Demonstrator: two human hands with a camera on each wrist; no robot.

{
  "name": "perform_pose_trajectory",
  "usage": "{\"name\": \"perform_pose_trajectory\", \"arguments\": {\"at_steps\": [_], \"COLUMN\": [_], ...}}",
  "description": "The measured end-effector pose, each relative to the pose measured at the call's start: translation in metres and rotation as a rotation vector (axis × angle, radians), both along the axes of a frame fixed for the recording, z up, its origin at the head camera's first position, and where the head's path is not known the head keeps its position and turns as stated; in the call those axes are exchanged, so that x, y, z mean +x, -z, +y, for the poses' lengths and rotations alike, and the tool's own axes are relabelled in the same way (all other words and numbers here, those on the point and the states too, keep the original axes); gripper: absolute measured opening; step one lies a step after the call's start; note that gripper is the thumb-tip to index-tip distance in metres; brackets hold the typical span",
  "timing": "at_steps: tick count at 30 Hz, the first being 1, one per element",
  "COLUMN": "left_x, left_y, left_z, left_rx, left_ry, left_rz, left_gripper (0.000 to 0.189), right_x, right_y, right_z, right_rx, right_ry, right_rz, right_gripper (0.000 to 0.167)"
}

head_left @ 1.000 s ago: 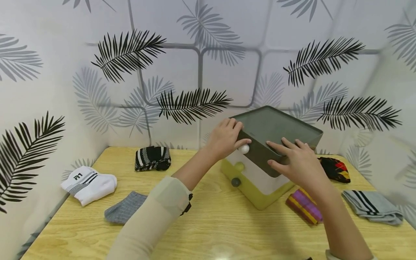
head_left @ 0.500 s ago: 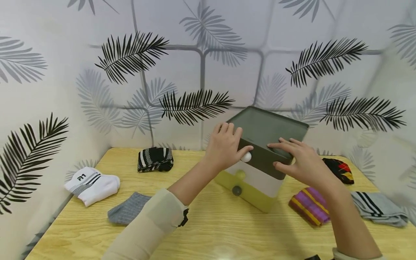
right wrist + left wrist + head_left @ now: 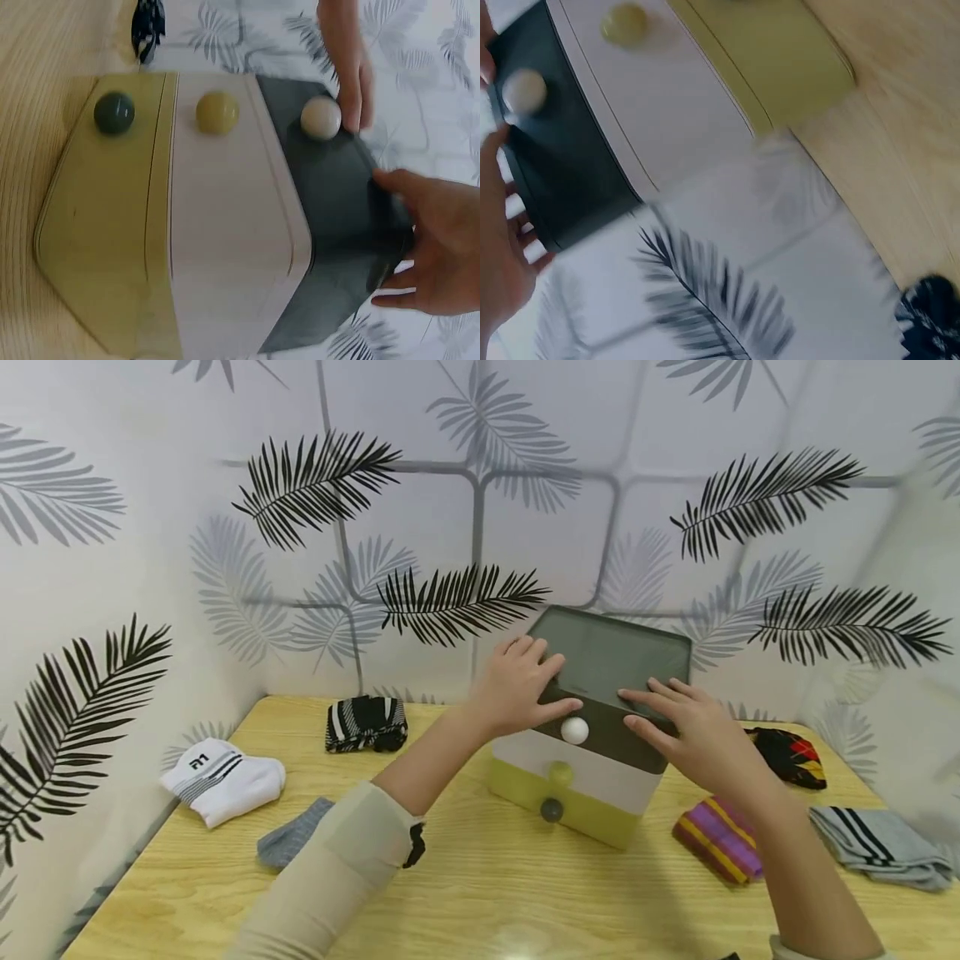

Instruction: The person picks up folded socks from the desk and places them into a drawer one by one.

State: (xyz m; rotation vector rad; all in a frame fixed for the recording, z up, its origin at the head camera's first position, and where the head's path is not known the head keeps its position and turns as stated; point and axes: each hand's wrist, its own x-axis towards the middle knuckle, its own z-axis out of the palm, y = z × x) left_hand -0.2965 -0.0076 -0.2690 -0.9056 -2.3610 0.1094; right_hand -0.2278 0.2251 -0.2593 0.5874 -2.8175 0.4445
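A small three-tier drawer box stands on the wooden table. Its tiers are dark green-grey on top, whitish in the middle and yellow-green at the bottom. Each has a round knob in front. My left hand rests on the top left edge, thumb lying along the upper front edge by the white knob. At the top right corner, my right hand touches the box with extended fingers, the thumb at the front. In the right wrist view, both hands meet the dark top tier.
Folded socks lie around the box. To the left are white socks, grey socks and black-and-white socks. Purple striped socks, light grey socks and black patterned socks lie right. A leaf-patterned wall stands behind.
Between my hands the drawer box has turned, so its front now faces me more squarely. The top's back corner has swung left. The socks have stayed where they were on the table.
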Motion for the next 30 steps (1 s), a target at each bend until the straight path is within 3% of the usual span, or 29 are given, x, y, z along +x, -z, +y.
{"name": "perform_pose_trajectory", "arguments": {"at_steps": [4,7,13,24,30], "left_x": [-0.021,-0.025,-0.019,-0.003,0.002], "left_y": [-0.005,-0.004,-0.001,-0.002,-0.001], "left_z": [-0.011,-0.016,-0.017,-0.009,-0.006], "left_rx": [0.019,0.017,0.068,0.075,0.093], "left_ry": [0.111,0.134,0.117,-0.057,-0.13], "left_rz": [-0.312,-0.43,-0.434,-0.369,-0.368], "left_gripper": [0.054,0.059,0.059,0.064,0.065], "right_x": [0.005,0.007,0.002,-0.03,-0.046], "right_y": [0.002,0.006,0.008,0.013,0.015], "right_z": [-0.01,-0.015,-0.014,0.0,0.002], "right_rx": [0.059,0.092,0.088,-0.054,-0.073], "right_ry": [0.061,0.073,0.064,-0.055,-0.093], "right_rz": [0.024,0.059,0.086,0.101,0.11], "right_gripper": [0.054,0.051,0.05,0.049,0.047]}}
